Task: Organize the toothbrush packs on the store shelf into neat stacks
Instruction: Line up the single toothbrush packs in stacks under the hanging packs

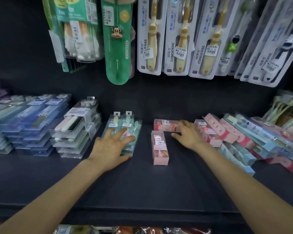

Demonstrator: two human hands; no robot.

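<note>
Black shelf (pixel 142 183) surface lies nearest us, bare at its front edge. Over it we extend both forearms. Our left hand (pixel 111 146) rests flat, fingers spread apart, on top of a stack of clear mint-green toothbrush packs (pixel 125 123), gripping nothing. Just beside it, to the right, one pink box (pixel 160 147) lies lengthwise toward us. Our right hand (pixel 187 132) lies palm-down with fingers loosely apart on the end of a second pink box (pixel 166 125), which lies crosswise just behind the first; we see a ring on one finger.

Right of that hand sits an untidy heap of pink and blue packs (pixel 240 139), tilted and overlapping. Left of the mint-green stack stands a stack of clear cases (pixel 74 130) marked SOFT TOOTHBRUSH, then stacks of blue packs (pixel 35 122).

Farthest back, toothbrush cards (pixel 176 39) marked CONDENSE and a green case (pixel 117 41) hang above the shelf.
</note>
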